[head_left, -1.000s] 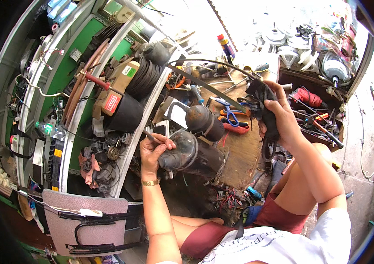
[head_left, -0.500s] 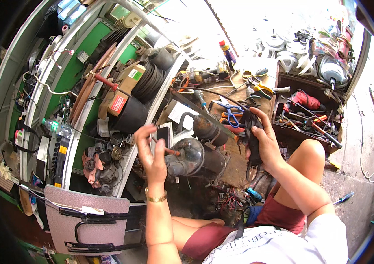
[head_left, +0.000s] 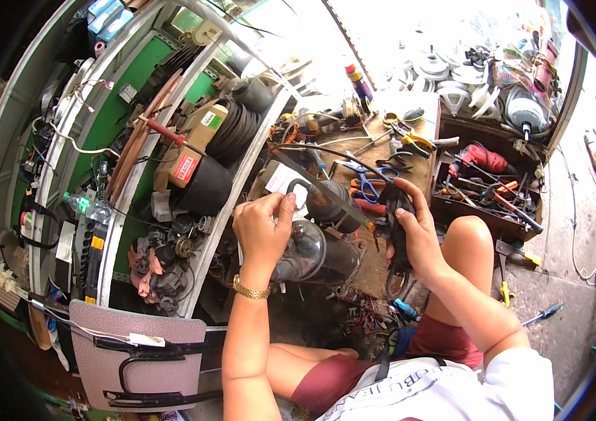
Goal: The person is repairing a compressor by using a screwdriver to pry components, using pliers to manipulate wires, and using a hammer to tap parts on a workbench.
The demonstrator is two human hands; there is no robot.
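My right hand (head_left: 416, 228) is wrapped round a dark, elongated tool (head_left: 398, 235); its exact kind does not show. A thin black cable (head_left: 340, 152) arcs leftward from near its top. My left hand (head_left: 263, 228) hovers beside a shiny black, dome-topped machine (head_left: 303, 245), its fingers curled in and the thumb pointing up. Whatever those fingers may hold is hidden. Just beyond stands a dark cylinder (head_left: 326, 207) with a bent pipe. Blue-handled scissors (head_left: 365, 186) lie left of the tool in my right hand.
A toolbox (head_left: 484, 196) with a red power drill (head_left: 480, 160) stands to the right. Yellow-handled pliers (head_left: 417, 144) lie on the wooden board (head_left: 375, 133). Crowded shelves (head_left: 193, 295) fill the left side, above a pinkish chair panel (head_left: 140, 358). A screwdriver (head_left: 544, 313) lies on the floor.
My left hand has moved right, its spread fingers now curled in. The right hand keeps the dark tool, shifted slightly left and turned. The right knee has shifted left, showing a yellow-handled tool on the floor.
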